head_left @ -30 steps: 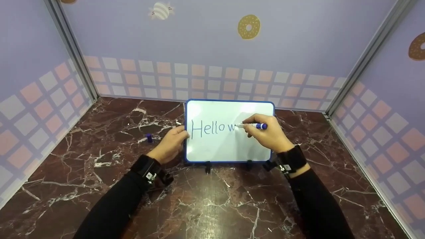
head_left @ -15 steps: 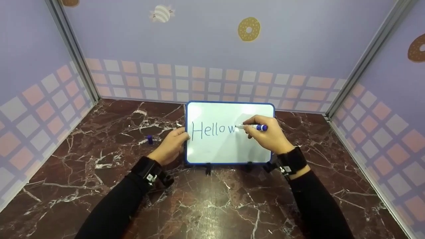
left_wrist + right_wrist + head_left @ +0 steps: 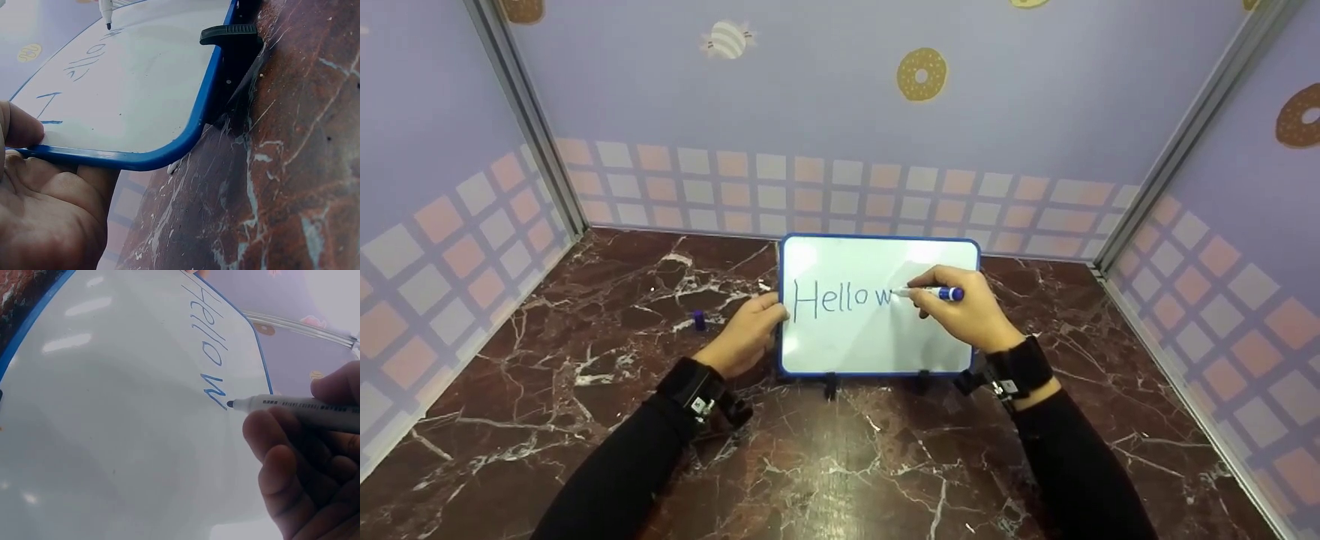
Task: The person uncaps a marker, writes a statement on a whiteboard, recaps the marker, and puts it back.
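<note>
A blue-framed whiteboard (image 3: 840,345) stands tilted back on small black feet, with "Hello w" written across it in blue. The left hand (image 3: 744,334) grips its left edge, thumb on the face and fingers behind, as the left wrist view also shows at the frame (image 3: 129,160). A white marker with a blue end (image 3: 949,293) is pinched between the thumb and fingers of the right hand (image 3: 971,309). In the right wrist view the tip of the marker (image 3: 304,409) is at the end of the "w"; whether it touches the board I cannot tell.
A blue marker cap (image 3: 699,320) sits on the dark red marbled table (image 3: 622,420), left of the board. One black foot (image 3: 830,385) sticks out under the board's lower edge. Lilac walls with pink and white squares (image 3: 885,199) enclose the back and sides.
The whole head view has shifted slightly, so everything appears a little lower. Both hands keep their holds, and the writing looks the same.
</note>
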Demonstrator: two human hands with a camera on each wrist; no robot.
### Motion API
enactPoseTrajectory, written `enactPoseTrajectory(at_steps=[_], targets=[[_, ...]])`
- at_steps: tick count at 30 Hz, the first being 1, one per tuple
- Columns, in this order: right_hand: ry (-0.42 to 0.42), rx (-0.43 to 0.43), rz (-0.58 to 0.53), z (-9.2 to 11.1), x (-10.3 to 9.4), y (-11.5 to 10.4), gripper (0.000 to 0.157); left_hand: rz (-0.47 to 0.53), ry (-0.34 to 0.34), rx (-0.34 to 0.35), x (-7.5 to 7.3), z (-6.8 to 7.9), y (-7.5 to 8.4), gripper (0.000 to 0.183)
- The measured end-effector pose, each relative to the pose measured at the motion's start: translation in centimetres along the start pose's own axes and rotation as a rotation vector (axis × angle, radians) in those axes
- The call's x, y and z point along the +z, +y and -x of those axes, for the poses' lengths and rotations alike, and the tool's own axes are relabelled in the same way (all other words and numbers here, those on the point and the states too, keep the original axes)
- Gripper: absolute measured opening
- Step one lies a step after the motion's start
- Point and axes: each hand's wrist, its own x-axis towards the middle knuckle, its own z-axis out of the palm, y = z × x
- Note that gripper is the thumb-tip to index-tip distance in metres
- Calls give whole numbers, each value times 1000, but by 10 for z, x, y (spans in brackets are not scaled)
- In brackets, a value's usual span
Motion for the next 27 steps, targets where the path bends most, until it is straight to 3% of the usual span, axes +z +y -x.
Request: enactPoseTrajectory(at_steps=[9, 16, 27], targets=[[3, -9, 3, 1, -6, 3, 9, -8, 2, 2, 0, 0, 0, 25], [-29, -25, 17, 3, -12, 5, 7, -14, 0, -5, 0, -1, 0, 32], [-78, 3, 17, 3, -15, 7, 6, -6, -6, -7, -1, -2, -2, 29]])
